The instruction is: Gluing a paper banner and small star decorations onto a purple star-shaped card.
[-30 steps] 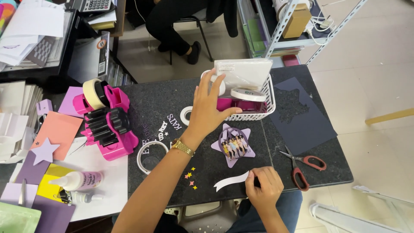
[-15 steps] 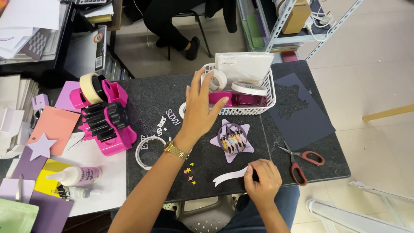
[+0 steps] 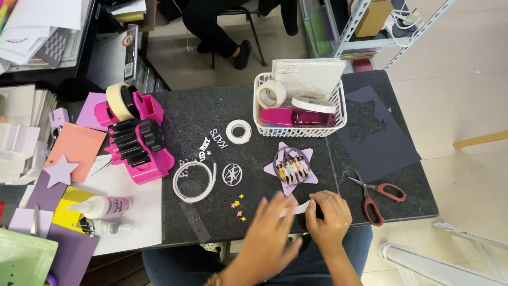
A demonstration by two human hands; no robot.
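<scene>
Back from the white wire basket (image 3: 338,114), her left hand (image 3: 275,230) hovers open while the right hand (image 3: 329,214) pinches a thin, floppy white paper strip (image 3: 301,207) at the worktop's (image 3: 211,114) near edge, seemingly best held by its ends.

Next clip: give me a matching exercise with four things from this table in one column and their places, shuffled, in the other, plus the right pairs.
Things:
1. scissors
2. glue bottle
3. tape roll
4. white strip

Places:
A. on the dark table, just left of the white basket
B. under the two hands, left and right
C. right of the star cutout, near the dark paper
D. on the white sheet at far left

Pairs: 1-C, 2-D, 3-A, 4-B
</scene>
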